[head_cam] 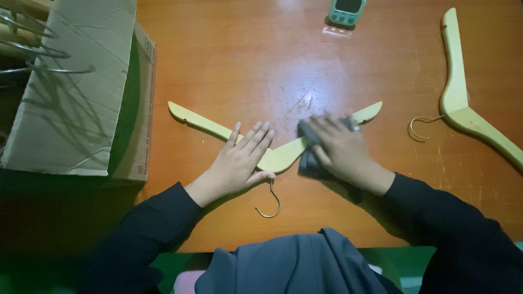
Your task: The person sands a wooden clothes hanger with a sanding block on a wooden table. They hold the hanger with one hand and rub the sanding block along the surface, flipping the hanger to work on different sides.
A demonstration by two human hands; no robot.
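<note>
A pale wooden coat hanger (196,121) lies flat on the brown table (245,65), its metal hook (271,202) pointing toward me. My left hand (239,160) rests flat on the hanger's left arm near the middle, fingers spread. My right hand (340,149) presses a dark grey cloth (308,163) onto the hanger's right arm; the hand is blurred. Only the right arm's tip (369,112) shows beyond the hand.
A second wooden hanger (457,92) lies at the right of the table. An open cardboard box (81,81) with several hanger hooks showing stands at the left. A small teal timer (346,12) sits at the far edge.
</note>
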